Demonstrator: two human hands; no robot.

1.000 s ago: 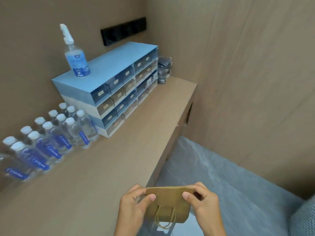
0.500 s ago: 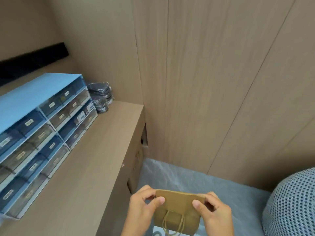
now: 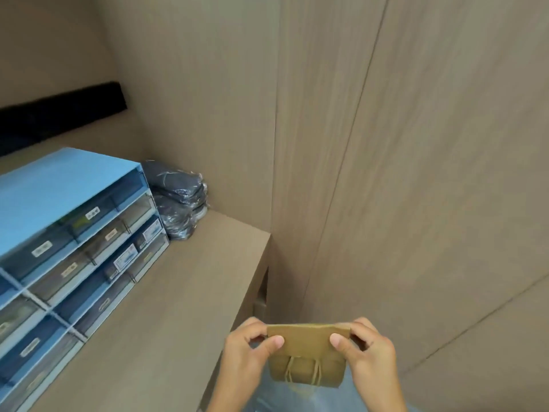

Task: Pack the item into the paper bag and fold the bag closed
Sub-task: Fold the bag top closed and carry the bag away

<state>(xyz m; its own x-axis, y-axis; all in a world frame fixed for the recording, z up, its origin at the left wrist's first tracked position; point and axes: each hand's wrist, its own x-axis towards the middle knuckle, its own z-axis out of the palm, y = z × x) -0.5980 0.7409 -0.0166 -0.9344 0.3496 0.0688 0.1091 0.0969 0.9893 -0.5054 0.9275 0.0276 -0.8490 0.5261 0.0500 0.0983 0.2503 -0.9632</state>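
**Supervisor:** Report the condition and position of the task item.

**Operator:** I see a small brown kraft paper bag [image 3: 307, 352] held in the air at the bottom centre of the head view, in front of the near edge of the tan wooden surface [image 3: 166, 316] and clear of it. The top portion of the bag is folded over toward me, forming a flat flap with a straight upper crease. Below the flap, two twisted paper cord handles [image 3: 303, 371] hang against the front panel. The contents of the bag are not visible.

**Supervisor:** Hand state?

**Operator:** My left hand [image 3: 248, 356] is closed on the left end of the flap, thumb on the front, fingers behind. My right hand [image 3: 370, 352] is closed on the right end in the same manner. Both thumbs press flat on the folded paper.

**Supervisor:** Differences from the frame half a second ago?

**Operator:** The grip and the fold are unchanged. The view has swung further right and tilted up: the blue plastic drawer organiser [image 3: 68, 233] and the stack of dark plastic-wrapped packets [image 3: 179, 203] beside it sit slightly further left, and more of the beige wood-grain wall panel [image 3: 416, 173] fills the frame. The dotted fabric at lower right is out of view.
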